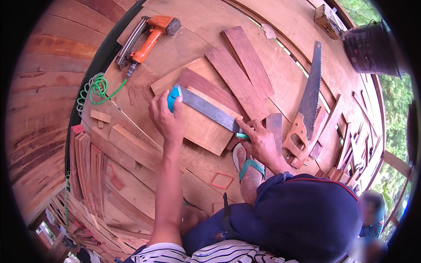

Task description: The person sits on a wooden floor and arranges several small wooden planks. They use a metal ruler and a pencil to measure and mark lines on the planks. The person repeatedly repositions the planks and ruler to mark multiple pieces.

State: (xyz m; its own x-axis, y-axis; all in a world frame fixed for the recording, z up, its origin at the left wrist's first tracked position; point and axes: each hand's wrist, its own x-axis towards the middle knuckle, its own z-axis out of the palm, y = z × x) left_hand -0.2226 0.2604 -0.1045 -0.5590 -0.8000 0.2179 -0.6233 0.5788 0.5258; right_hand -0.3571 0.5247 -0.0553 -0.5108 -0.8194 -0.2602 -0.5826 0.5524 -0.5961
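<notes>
My left hand [165,117] is closed around the teal handle of a try square [208,108]. The square's steel blade lies across a light wooden board [204,131], slanting down toward my right hand [264,143]. That hand grips a short green pencil-like stick [242,136], and its fingers rest by the blade's far end at the board's right corner. Reddish planks [232,81] lie beyond the board, partly under it. My sandalled foot [251,175] is just below the right hand.
An orange nail gun [154,41] with a coiled green hose [98,85] lies far left. A handsaw [309,94] rests on the right. Wood strips [90,171] are stacked left; offcuts [346,149] lie right. A dark bucket [372,48] stands far right. People [372,212] are at lower right.
</notes>
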